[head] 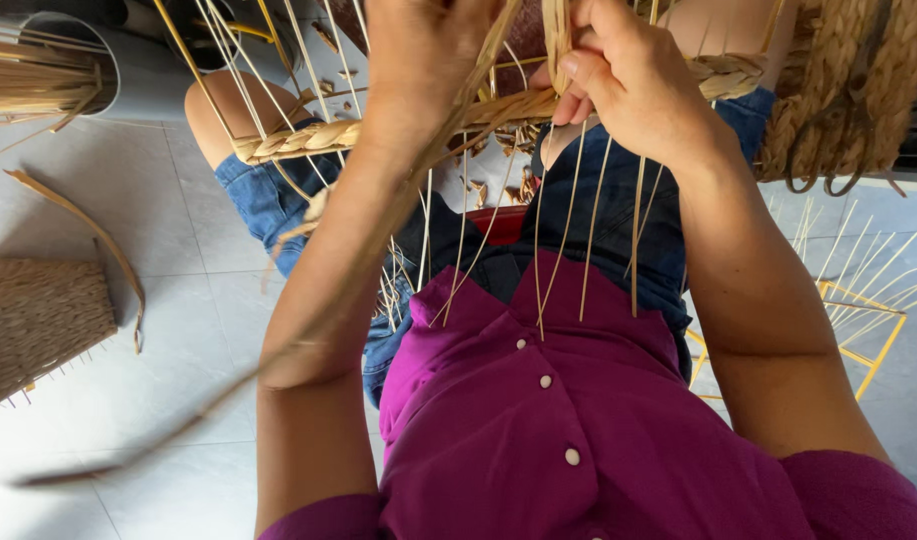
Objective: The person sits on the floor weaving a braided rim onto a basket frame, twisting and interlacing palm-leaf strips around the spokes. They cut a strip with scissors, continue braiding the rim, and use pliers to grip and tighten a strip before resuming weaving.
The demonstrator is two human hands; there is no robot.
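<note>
Currently, item in hand — a half-woven basket frame of thin upright stakes [584, 240], edged by a braided straw rim [308, 138], resting over the person's lap.

Left hand [418, 60]: fingers closing round a long flat straw strand [308, 330] that is trailing down past the forearm toward the tiled floor [148, 400]; exact fingertip position cannot be told.

Right hand [633, 85]: fingers pressed together, pinching a bundle of straw [555, 35] against the rim.

Handling note — the weave is likely sitting best if the strand is kept taut and the stakes evenly spaced.

Nearby: finished woven basket [33, 325], tub of straw [38, 70], yellow wire frame [868, 330].
</note>
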